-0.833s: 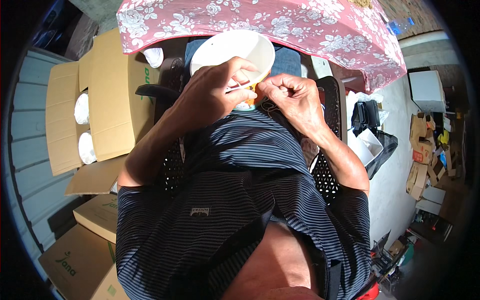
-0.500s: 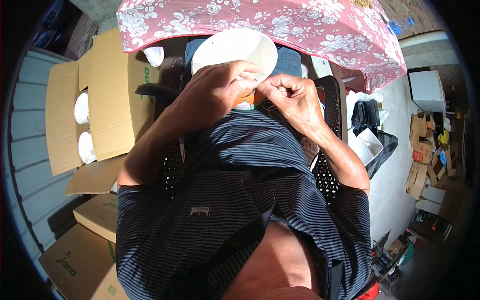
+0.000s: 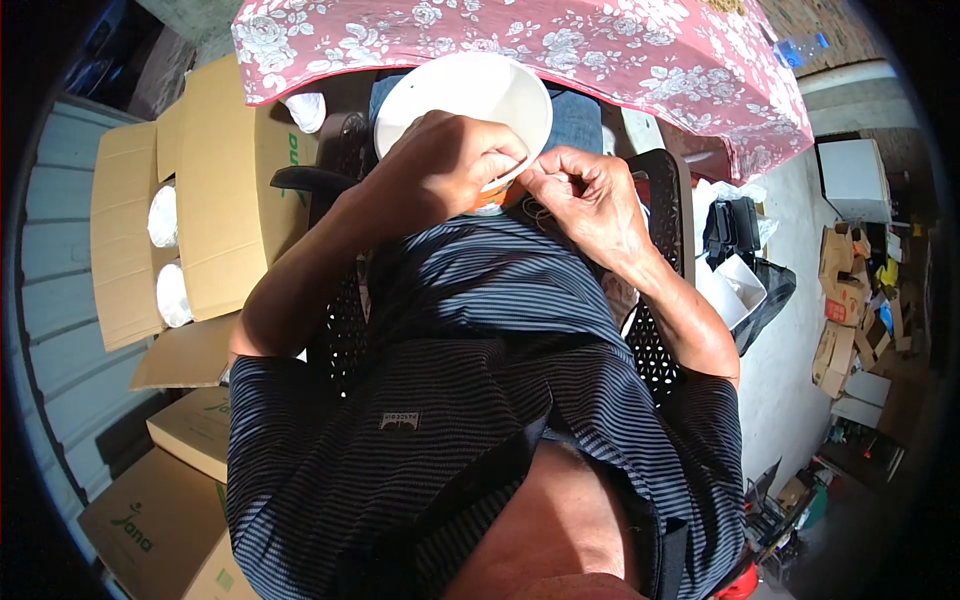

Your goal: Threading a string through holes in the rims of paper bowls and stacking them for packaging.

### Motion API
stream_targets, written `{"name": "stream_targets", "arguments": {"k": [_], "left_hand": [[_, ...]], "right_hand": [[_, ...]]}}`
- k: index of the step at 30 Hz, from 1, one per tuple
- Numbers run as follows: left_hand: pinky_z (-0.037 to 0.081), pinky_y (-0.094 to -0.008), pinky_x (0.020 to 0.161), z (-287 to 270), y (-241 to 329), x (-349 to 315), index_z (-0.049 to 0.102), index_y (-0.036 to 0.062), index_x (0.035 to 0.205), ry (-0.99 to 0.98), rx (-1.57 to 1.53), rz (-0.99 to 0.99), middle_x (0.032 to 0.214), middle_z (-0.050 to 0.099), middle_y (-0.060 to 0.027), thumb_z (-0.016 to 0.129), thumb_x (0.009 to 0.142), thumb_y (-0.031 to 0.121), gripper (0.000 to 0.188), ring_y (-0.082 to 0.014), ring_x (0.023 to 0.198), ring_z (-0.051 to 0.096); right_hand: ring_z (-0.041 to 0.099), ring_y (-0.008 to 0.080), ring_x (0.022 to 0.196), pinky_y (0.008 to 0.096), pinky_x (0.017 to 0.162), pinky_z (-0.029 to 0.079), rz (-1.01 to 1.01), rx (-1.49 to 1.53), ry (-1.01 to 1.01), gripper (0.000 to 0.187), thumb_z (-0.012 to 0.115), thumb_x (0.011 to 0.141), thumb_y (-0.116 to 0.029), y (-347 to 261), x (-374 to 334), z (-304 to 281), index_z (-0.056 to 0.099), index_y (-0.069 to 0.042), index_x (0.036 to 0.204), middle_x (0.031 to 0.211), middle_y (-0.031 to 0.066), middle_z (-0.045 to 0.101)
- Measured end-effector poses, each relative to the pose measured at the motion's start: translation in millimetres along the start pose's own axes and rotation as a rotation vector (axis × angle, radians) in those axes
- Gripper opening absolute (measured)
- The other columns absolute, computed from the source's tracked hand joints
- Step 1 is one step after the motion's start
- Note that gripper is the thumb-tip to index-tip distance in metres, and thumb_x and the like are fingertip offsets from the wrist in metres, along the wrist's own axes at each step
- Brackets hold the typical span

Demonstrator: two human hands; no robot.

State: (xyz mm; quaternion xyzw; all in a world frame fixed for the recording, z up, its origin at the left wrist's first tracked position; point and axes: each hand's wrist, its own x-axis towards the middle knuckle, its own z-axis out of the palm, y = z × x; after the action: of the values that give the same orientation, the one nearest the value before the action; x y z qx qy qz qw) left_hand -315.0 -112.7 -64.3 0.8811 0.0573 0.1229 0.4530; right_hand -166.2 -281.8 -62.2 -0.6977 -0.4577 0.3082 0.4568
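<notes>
A white tub [image 3: 455,90] with an orange printed outside rests on my lap, its wide mouth facing up. My left hand [image 3: 450,160] reaches across the near side of the mouth, fingers curled closed inside by the rim; what they pinch is hidden. Just outside the right part of that rim, my right hand [image 3: 590,195] is closed in a pinch, its fingertips close to the left ones. A thin tan cord [image 3: 540,212] hangs in a loop below the right fingertips and seems to run up into them.
Ahead is a table under a pink flowered cloth [image 3: 560,45], overhanging my knees. I sit in a dark perforated armchair [image 3: 665,180]. Open cardboard boxes [image 3: 225,190] with white rounded items stand to the left. On the right floor lie a black bag [image 3: 765,310], a white container [image 3: 735,290] and cardboard piles [image 3: 840,290].
The tub has tilted and shifted slightly left. My left hand has moved up over the rim, its fingers now curled inside the mouth. My right hand has barely moved.
</notes>
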Motion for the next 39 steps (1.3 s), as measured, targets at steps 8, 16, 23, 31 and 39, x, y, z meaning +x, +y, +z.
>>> {"name": "stream_targets", "arguments": {"k": [8, 16, 23, 31, 39], "left_hand": [[0.051, -0.0401, 0.067, 9.0, -2.9, -0.7, 0.063, -0.0022, 0.097, 0.066, 0.042, 0.14, 0.08, 0.068, -0.0186, 0.06, 0.1, 0.008, 0.011, -0.0308, 0.07, 0.067], [0.052, -0.0442, 0.068, -2.2, -4.3, -4.5, 0.063, -0.0042, 0.099, 0.118, -0.063, 0.068, 0.084, 0.068, -0.0258, 0.06, 0.095, 0.007, 0.012, -0.0422, 0.079, 0.069], [0.053, -0.0324, 0.074, -8.2, -1.2, 6.1, 0.062, -0.0043, 0.104, 0.055, -0.217, 0.097, 0.091, 0.068, -0.0134, 0.057, 0.1, 0.009, 0.015, -0.0185, 0.084, 0.069], [0.055, -0.0401, 0.072, -11.1, 7.2, 14.7, 0.068, -0.0017, 0.101, 0.585, 0.17, 0.101, 0.091, 0.07, -0.0177, 0.064, 0.098, 0.015, 0.017, -0.0294, 0.076, 0.069], [0.056, -0.0308, 0.075, 5.9, 12.2, 7.3, 0.077, -0.0024, 0.104, 0.217, -0.016, 0.073, 0.096, 0.075, -0.0145, 0.072, 0.095, 0.01, 0.016, -0.0195, 0.084, 0.072]], "right_hand": [[0.046, 0.002, 0.062, 0.0252, 0.052, 0.038, -0.016, 0.054, -0.024, 0.015, 0.072, 0.097, -0.014, 6.6, -0.4, -0.1, 0.071, 0.001, 0.102, 0.068, -0.004, 0.058], [0.056, 0.0148, 0.056, 0.0321, 0.054, 0.046, -0.366, -0.329, 0.033, 0.024, 0.067, 0.097, -0.009, -5.8, -0.2, -10.2, 0.065, -0.003, 0.121, 0.071, 0.0081, 0.065], [0.059, 0.0022, 0.076, 0.0215, 0.065, 0.048, -0.039, 0.197, -0.064, 0.023, 0.07, 0.102, -0.018, -1.6, -1.8, -1.3, 0.076, 0.003, 0.109, 0.086, 0.001, 0.075], [0.059, 0.0037, 0.077, 0.0212, 0.069, 0.048, 0.149, 0.3, -0.015, 0.019, 0.072, 0.1, -0.014, 0.8, 0.6, -8.7, 0.077, 0.003, 0.105, 0.087, 0.0024, 0.075], [0.058, 0.0025, 0.076, 0.021, 0.065, 0.046, 0.046, 0.2, -0.016, 0.015, 0.07, 0.1, -0.011, 3.0, 0.7, -2.8, 0.077, 0.002, 0.104, 0.084, -0.0005, 0.073]]}}
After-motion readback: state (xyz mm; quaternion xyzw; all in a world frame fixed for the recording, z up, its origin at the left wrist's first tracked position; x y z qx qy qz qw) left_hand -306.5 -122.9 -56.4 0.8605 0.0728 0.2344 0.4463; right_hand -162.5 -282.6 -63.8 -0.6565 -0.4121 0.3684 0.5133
